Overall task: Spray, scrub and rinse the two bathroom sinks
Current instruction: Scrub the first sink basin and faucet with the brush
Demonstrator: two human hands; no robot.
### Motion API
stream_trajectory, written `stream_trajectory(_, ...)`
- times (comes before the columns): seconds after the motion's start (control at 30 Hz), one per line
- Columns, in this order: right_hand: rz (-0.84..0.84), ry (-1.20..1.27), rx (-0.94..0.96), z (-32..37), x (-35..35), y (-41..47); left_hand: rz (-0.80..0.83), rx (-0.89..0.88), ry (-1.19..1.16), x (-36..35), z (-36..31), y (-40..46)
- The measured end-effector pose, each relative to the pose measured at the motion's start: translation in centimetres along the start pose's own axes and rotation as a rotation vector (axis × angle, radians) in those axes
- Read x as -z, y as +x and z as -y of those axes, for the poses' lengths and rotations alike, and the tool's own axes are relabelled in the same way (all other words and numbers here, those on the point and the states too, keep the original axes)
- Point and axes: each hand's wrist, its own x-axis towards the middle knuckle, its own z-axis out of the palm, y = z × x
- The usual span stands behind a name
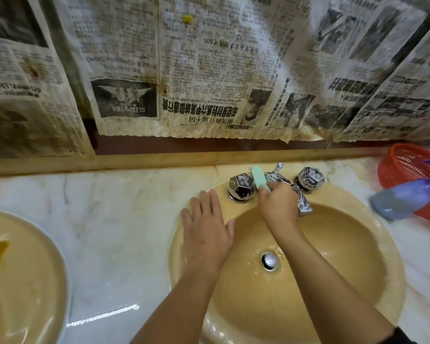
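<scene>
Step in hand: scrubbing, by my reading, at the back ledge of the right sink (372, 276), around the base of the tap (299, 194).
Right hand (278, 207): fingers curled round the lower end of a pale green brush (259, 180), its upper end standing up between the left knob (241, 187) and the tap.
Left hand (206, 232): flat, fingers spread and straight, palm pressed on the sink's rim where it meets the counter (124, 232), seemingly as a brace.
Next move: probably work the brush round the right knob (311, 178) and down into the bowl, then rinse (no water can be seen running from the tap).
Left sink (25, 269): at the far left edge, well apart, with a yellow-orange smear on its slope; it looks not yet done.
Spray bottle (402, 199): blue and translucent, lying tilted against the red basket (405, 167) at the right.
Materials: both sinks are glossy tan ceramic, round bowls; the right one looks wet near the chrome drain (269, 260).
Knobs: faceted chrome, mirror-bright.
Counter: pale marble, veined and stained yellowish near the wall.
Wall: covered in old, browned newspaper (209, 70) with ragged lower edges.
</scene>
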Motion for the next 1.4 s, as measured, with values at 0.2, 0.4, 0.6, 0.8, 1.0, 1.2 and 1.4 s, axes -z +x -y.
stream_trajectory(0.2, 0.01, -0.042, -0.024, 0.2, -0.3, -0.1, 0.015, -0.011, -0.012, 0.1, 0.1, 0.0)
stream_trajectory(0.4, 0.03, -0.084, -0.074, -0.3, -0.2, -0.5, 0.017, -0.012, -0.029, 0.1, 0.2, 0.0)
stream_trajectory(0.6, 0.038, -0.099, -0.087, 1.8, -0.5, 1.2, 0.023, -0.024, -0.005, 0.0, 0.2, 0.0)
stream_trajectory(0.8, 0.033, -0.096, -0.075, -0.8, 0.8, -2.2, 0.028, -0.021, -0.003, 0.1, 0.2, 0.0)
stream_trajectory(1.0, 0.048, 0.086, -0.138, 0.6, -0.3, 0.4, -0.004, -0.029, 0.015, -0.1, 0.2, -0.1)
stream_trajectory(1.2, 0.122, 0.46, -0.262, -2.6, 0.0, -4.1, -0.006, -0.026, 0.031, -0.1, 0.1, -0.1)
stream_trajectory(1.4, 0.078, 0.739, -0.488, -1.2, -0.7, -3.7, -0.018, -0.017, 0.04, -0.2, 0.0, -0.1)
